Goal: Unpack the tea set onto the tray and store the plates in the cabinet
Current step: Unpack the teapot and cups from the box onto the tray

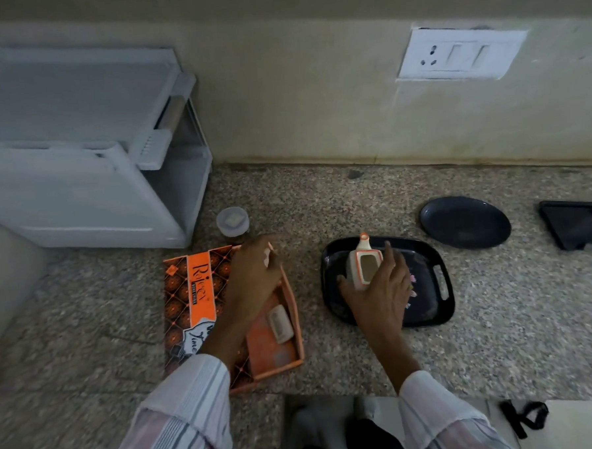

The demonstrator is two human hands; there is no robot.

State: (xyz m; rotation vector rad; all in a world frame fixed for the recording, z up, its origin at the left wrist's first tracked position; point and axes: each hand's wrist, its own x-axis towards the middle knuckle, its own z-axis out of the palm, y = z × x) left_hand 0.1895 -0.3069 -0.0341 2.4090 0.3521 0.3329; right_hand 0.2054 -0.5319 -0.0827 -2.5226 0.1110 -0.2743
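**Teapot on tray, right hand around it**

Stood a cream, orange-trimmed teapot [362, 263] upright on the black tray [443, 306], toward its rear left, spout pointing away toward the wall. Cupped from the near side by the right hand [380, 297]: thumb against the pot's left flank, fingers [394, 257] up along its right, so grasping the teapot, lid opening bare on top. Hid the pot's base and near wall behind the palm; not clear whether the base touched the tray.

Reached into the far end of the orange box [284, 348], just left of the tray, with the left hand [253, 278]. Curled over something pale at the fingertips; too blurred to tell what, or whether gripped. Lay a small cream lid [281, 323] inside the box, nearer the body. Leaned the printed box lid [195, 298] along the box's left side, partly covered by the forearm.

Sat a dark round plate [465, 222] on the granite counter [320, 195] behind and right of the tray, apart from it. Cut off at the right edge a second dark tray [576, 225]. Stood a small clear jar [232, 222] beyond the box, beside a white rack [80, 187].
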